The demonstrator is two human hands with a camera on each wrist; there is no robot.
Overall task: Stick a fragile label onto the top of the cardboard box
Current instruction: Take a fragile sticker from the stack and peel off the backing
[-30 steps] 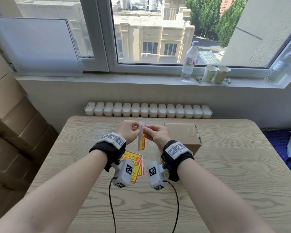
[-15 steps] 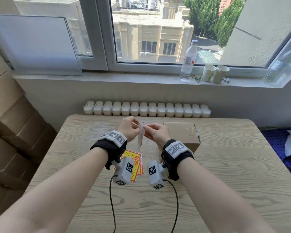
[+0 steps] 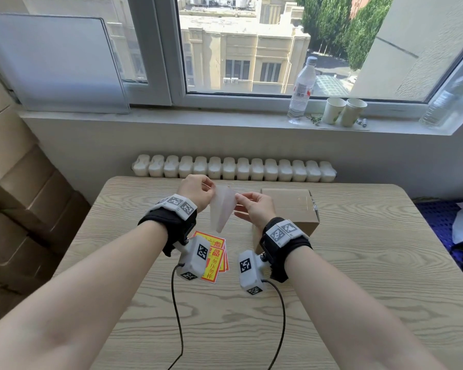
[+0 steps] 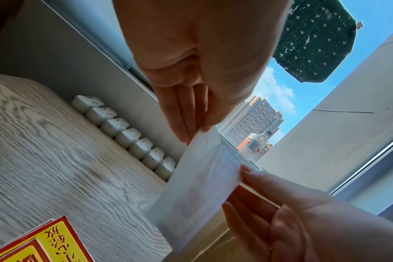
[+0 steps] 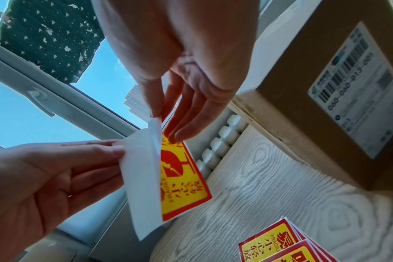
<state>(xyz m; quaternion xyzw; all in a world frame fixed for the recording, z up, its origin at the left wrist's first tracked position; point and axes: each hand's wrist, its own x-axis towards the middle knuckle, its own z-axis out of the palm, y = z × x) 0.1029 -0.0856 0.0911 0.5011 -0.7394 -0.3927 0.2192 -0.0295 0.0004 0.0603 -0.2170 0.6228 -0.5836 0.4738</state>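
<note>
Above the table, both hands hold one fragile label (image 5: 182, 180), yellow and red, together with its white backing sheet (image 3: 221, 209). My left hand (image 3: 211, 192) pinches the backing's upper corner (image 4: 204, 131). My right hand (image 3: 238, 198) pinches the label's top corner (image 5: 155, 120), where the label has come away from the backing. The lower parts still lie together. The brown cardboard box (image 3: 292, 206) stands just right of my right hand, a barcode sticker on its side (image 5: 352, 92). Its top is bare.
A small stack of spare fragile labels (image 3: 214, 260) lies on the wooden table (image 3: 358, 263) under my left wrist. A white radiator row (image 3: 233, 169) runs behind the table. A bottle (image 3: 301, 89) and two paper cups (image 3: 342, 110) stand on the windowsill. Large cartons (image 3: 16, 196) are stacked on the left.
The label, first held edge-on with its yellow face showing, has turned its white backing toward me. My hands have drawn apart and the top corner has split open.
</note>
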